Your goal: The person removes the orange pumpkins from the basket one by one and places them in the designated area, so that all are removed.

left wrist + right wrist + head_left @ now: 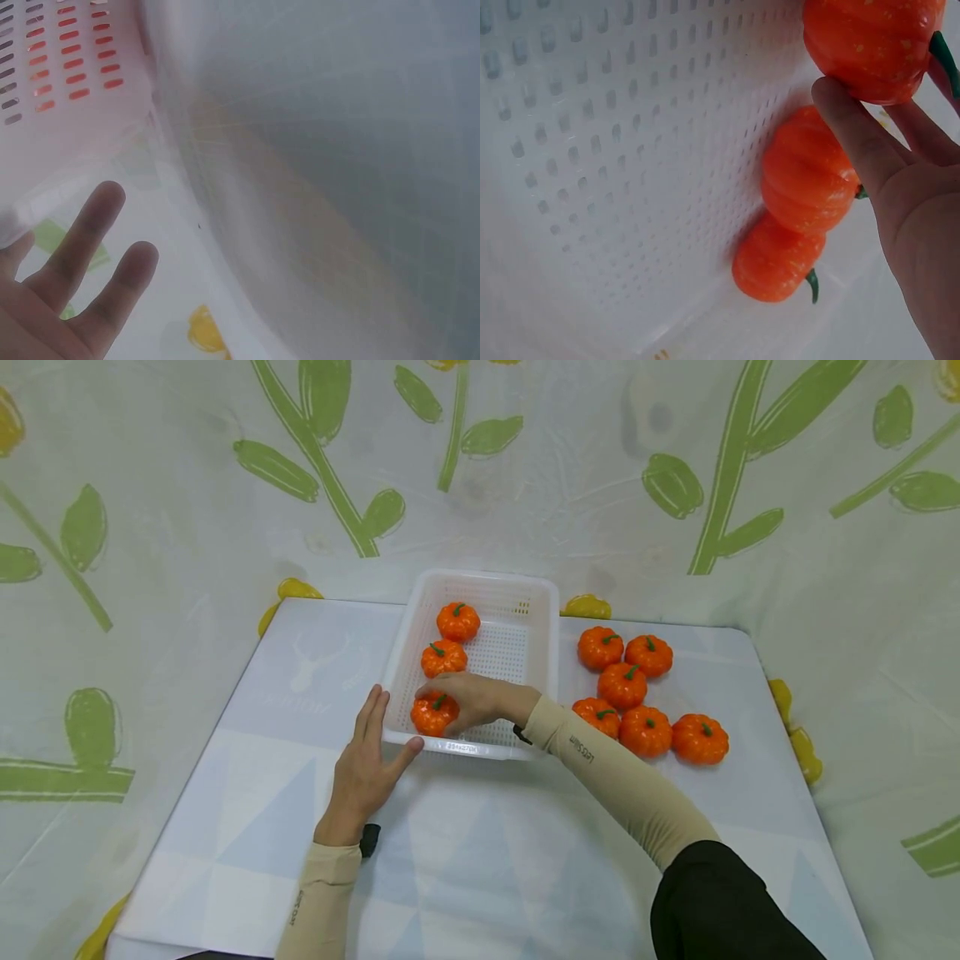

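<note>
A white perforated plastic basket stands at the back middle of the table. Inside, along its left side, two small orange pumpkins with green stems sit one behind the other. My right hand reaches in over the basket and holds a third pumpkin at the front left corner. Its fingers curve round this pumpkin in the right wrist view, where the other two show below. Against the basket's front left corner, my left hand rests with fingers spread and fairly straight.
To the right of the basket several more orange pumpkins lie in a loose cluster, one partly behind my right forearm. A pale patterned cloth covers the table. Behind it hangs a curtain printed with green leaves.
</note>
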Available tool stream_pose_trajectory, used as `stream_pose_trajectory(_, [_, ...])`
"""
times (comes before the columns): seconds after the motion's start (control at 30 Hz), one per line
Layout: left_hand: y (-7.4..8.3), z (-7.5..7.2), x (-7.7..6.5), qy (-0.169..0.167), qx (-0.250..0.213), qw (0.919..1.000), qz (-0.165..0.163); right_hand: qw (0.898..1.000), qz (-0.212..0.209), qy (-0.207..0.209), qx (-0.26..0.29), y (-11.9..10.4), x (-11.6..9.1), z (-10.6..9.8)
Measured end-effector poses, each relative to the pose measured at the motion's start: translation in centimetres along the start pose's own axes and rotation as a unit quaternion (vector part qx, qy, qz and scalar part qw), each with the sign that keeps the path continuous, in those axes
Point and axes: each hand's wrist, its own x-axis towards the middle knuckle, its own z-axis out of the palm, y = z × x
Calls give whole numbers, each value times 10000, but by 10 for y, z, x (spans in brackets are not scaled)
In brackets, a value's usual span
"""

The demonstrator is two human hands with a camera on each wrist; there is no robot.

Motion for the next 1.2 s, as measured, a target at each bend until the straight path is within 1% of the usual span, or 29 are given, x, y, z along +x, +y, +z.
stream_pose_trajectory(0.2, [0, 0, 1, -6, -21, 10000, 2, 9995, -139, 269, 23, -4, -5, -5])
stream_pose_trajectory(0.43, [1, 0, 1, -38, 6, 10000, -12, 9973, -383, 621, -72, -12, -13, -14])
stream_pose_trajectory(0.63, [0, 0, 1, -57, -8, 10000, -29, 9940, -542, 944, 84, -16, -25, -23])
stream_pose_trajectory(0.9, [0, 0, 0, -57, 17, 10000, 2, 9868, -823, 1381, 206, -18, -44, -28])
stream_pose_trajectory(1.03, [0, 0, 0, -63, 11, 10000, 7, 9817, -926, 1655, 161, -22, -55, -33])
stream_pose_trajectory(1.2, [0, 0, 1, -36, 25, 10000, 16, 9758, -927, 1970, 206, -25, -70, -40])
